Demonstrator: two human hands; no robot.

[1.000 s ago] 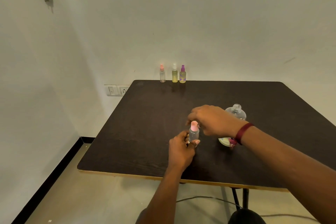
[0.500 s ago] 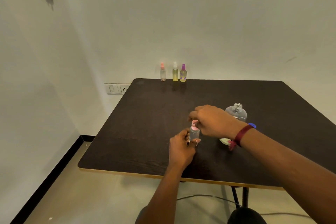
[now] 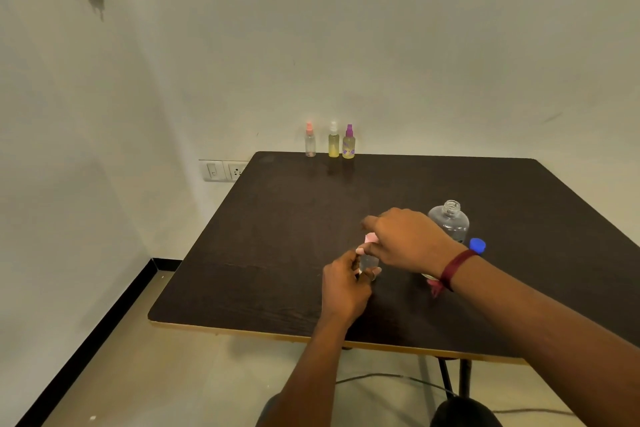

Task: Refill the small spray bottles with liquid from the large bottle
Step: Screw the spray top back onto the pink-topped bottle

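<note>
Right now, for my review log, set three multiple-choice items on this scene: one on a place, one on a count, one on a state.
1. Relative to the large bottle, the blue cap lies: A on its neck; B beside it on the table; C on the floor.
2. How many small spray bottles stand at the table's far edge? A two; B three; C five.
3. The large bottle's mouth is: A open; B capped; C corked.
Answers: 1 B, the cap sits next to the bottle. 2 B, pink, white and purple tops stand in a row. 3 A, its threaded neck is bare.
</note>
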